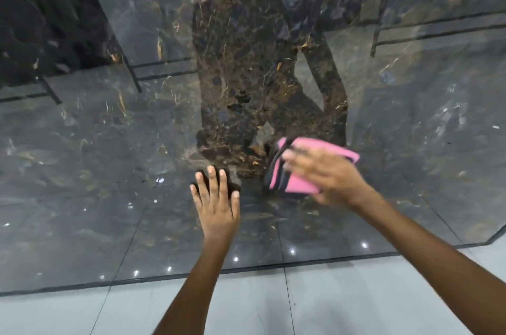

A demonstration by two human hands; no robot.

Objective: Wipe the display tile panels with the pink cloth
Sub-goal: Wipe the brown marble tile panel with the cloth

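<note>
Glossy dark marble panel (115, 170); pale floor tiles (328, 302) below, possibly showroom.

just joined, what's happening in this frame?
A person is wiping a glossy dark marble-look tile panel. The right hand presses a folded pink cloth against the panel; hand and cloth are motion-blurred, so whether the fingers curl around the cloth is unclear. The left hand is on the panel beside it, fingers straight and spread, apparently bracing. The panel's lower edge meets a light grey tiled floor. How much has been wiped can't be judged.
</note>
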